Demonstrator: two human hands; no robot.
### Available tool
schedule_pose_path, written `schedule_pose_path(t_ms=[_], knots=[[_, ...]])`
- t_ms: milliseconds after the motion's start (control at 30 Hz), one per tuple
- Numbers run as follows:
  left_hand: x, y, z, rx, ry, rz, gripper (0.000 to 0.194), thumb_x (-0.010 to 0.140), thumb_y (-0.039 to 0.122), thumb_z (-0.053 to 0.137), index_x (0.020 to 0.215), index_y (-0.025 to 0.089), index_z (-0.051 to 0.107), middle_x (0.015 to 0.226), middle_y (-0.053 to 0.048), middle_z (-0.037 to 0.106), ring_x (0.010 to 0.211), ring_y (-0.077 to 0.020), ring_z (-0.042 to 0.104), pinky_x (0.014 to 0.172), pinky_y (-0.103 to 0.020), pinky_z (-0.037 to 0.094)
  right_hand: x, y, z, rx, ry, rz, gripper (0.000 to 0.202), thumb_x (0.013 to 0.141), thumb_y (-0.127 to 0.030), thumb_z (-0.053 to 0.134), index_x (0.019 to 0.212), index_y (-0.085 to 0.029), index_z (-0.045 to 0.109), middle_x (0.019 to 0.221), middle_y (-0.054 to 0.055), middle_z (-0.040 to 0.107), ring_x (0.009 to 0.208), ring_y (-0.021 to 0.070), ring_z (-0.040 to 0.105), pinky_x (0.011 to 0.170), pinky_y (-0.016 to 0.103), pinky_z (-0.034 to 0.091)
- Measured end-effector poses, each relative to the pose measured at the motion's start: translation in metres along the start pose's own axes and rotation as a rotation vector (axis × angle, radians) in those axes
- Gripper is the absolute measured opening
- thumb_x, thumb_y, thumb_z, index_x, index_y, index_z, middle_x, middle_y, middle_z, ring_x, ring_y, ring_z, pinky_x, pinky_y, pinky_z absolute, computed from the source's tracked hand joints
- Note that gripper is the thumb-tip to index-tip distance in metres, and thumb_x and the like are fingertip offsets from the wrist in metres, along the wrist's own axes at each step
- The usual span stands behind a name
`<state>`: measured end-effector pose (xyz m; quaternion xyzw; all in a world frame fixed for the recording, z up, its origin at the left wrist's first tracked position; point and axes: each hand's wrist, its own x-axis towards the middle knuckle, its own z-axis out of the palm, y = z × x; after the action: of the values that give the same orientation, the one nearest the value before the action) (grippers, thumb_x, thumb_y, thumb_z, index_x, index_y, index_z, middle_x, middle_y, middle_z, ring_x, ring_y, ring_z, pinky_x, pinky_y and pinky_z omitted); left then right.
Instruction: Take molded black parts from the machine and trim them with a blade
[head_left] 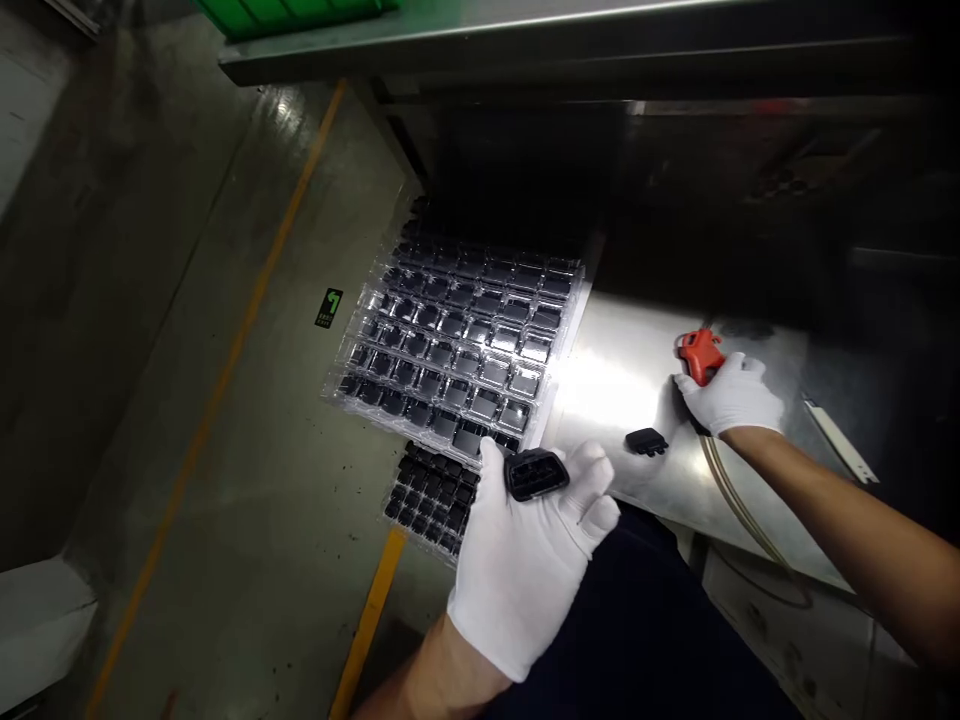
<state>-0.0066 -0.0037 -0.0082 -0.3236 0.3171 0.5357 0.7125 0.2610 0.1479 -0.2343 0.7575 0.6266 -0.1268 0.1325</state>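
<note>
The left hand (525, 560), in a white glove, was in the lower middle of the frame. Its fingers were curled around a small black plastic part (535, 473) and held it up. The right hand (731, 395), also in a white glove, was at the right of the frame and closed around a red air gun (700, 354) with a pale hose (742, 510) running down from it. A second black part (646, 441) lay on the shiny metal table (622, 380), between the two hands.

Most pockets of the clear tray (457, 340) in the middle looked full of dark parts, so much of the work seemed done. One part in the hand and one on the table were left out. Another tray (431, 495) sat lower down.

The gray floor (247, 480) had yellow lines (225, 370). A green bin (292, 12) showed at the top. A white strip (838, 440) lay at the far right.
</note>
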Motion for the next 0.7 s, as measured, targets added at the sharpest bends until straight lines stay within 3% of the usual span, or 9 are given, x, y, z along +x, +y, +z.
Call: schedule_pose_path(t_ms=[133,200,300,400,467,567,700], knots=[[0.007,0.011,-0.025,0.088,0.009,0.049,0.049,0.101,0.057,0.052,0.105,0.009,0.065,0.105,-0.014,0.069,0.085,-0.0177,0.07,0.07,-0.024,0.056,-0.037,-0.006,-0.01,0.034,0.293,-0.205,0.054,0.108,-0.063,0.043,0.138,-0.019,0.046,0.14,0.016,0.045,0.104,0.0272,0.059,0.063,0.035,0.032],[0.012,0.014,-0.041,0.196,0.057,0.104,0.045,0.101,0.052,0.055,0.107,0.009,0.065,0.102,-0.013,0.068,0.073,-0.0144,0.066,0.062,-0.022,0.051,-0.06,-0.009,-0.003,0.023,0.251,-0.329,0.044,0.107,-0.058,0.048,0.136,-0.024,0.049,0.14,0.011,0.048,0.103,0.0253,0.059,0.062,0.034,0.037],[0.017,0.015,-0.064,0.34,0.106,0.16,0.036,0.101,0.042,0.058,0.112,0.009,0.064,0.102,-0.013,0.067,0.069,-0.0134,0.064,0.059,-0.021,0.047,-0.087,-0.01,0.026,-0.062,0.122,-0.502,0.041,0.103,-0.058,0.052,0.127,-0.025,0.055,0.133,0.01,0.053,0.098,0.0279,0.059,0.061,0.033,0.041],[0.02,0.009,-0.084,0.407,0.14,0.195,0.032,0.098,0.035,0.064,0.116,0.009,0.063,0.111,-0.015,0.066,0.076,-0.0157,0.067,0.063,-0.022,0.048,-0.097,-0.006,0.06,-0.073,0.077,-0.523,0.041,0.103,-0.058,0.045,0.125,-0.025,0.058,0.125,0.01,0.056,0.097,0.0303,0.059,0.065,0.036,0.045],[0.022,0.002,-0.1,0.434,0.21,0.294,0.032,0.097,0.037,0.066,0.112,0.009,0.064,0.117,-0.017,0.066,0.074,-0.0146,0.067,0.062,-0.022,0.047,-0.095,-0.001,0.076,-0.033,0.069,-0.523,0.043,0.105,-0.057,0.038,0.122,-0.024,0.06,0.119,0.01,0.058,0.098,0.0307,0.06,0.065,0.037,0.046],[0.031,-0.009,-0.139,0.424,0.341,0.446,0.033,0.095,0.04,0.068,0.105,0.009,0.063,0.123,-0.019,0.067,0.068,-0.011,0.065,0.058,-0.022,0.046,-0.087,0.003,0.087,0.041,0.101,-0.581,0.045,0.105,-0.055,0.033,0.111,-0.023,0.064,0.106,0.01,0.061,0.094,0.0308,0.06,0.069,0.039,0.047],[0.049,-0.019,-0.22,0.349,0.54,0.527,0.054,0.089,0.032,0.077,0.132,0.01,0.051,0.115,-0.017,0.069,0.072,-0.0129,0.069,0.06,-0.022,0.05,-0.08,0.005,0.09,0.254,0.168,-0.739,0.041,0.095,-0.055,0.043,0.09,-0.022,0.066,0.084,0.007,0.063,0.085,0.0308,0.06,0.079,0.041,0.047]])
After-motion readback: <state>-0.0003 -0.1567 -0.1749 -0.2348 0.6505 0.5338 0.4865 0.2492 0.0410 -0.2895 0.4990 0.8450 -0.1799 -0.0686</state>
